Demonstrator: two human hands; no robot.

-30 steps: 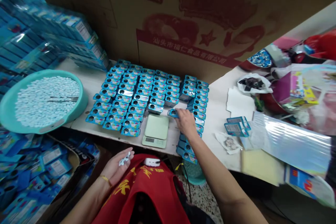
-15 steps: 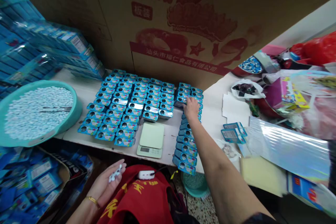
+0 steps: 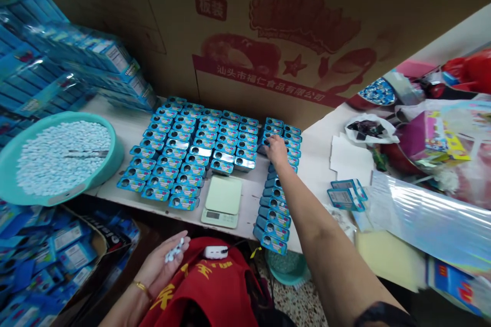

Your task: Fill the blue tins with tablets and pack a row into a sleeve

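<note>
My left hand point(image 3: 164, 260) is palm up over my lap, its fingers curled a little under a small heap of white candies point(image 3: 174, 250). My right hand point(image 3: 276, 149) reaches across the table to the blue tins point(image 3: 273, 206) standing in a column on the right. Its fingertips are drawn together at the top of one tin in the far part; whatever they pinch is hidden. More blue tins point(image 3: 169, 167) with round dark openings fill rows at the middle left. A pale green scale point(image 3: 221, 199) lies between the two groups.
A teal basin point(image 3: 118, 156) of white candies with tongs is at the left. Below it, a carton point(image 3: 100, 245) holds blue boxes. A large cardboard box point(image 3: 230, 97) stands behind the tins. Folded blue cartons point(image 3: 341, 198) lie at right.
My right hand has shifted slightly down and left along the tins, its fingers still together. My left hand stays cupped around the candies. The view has moved a little.
</note>
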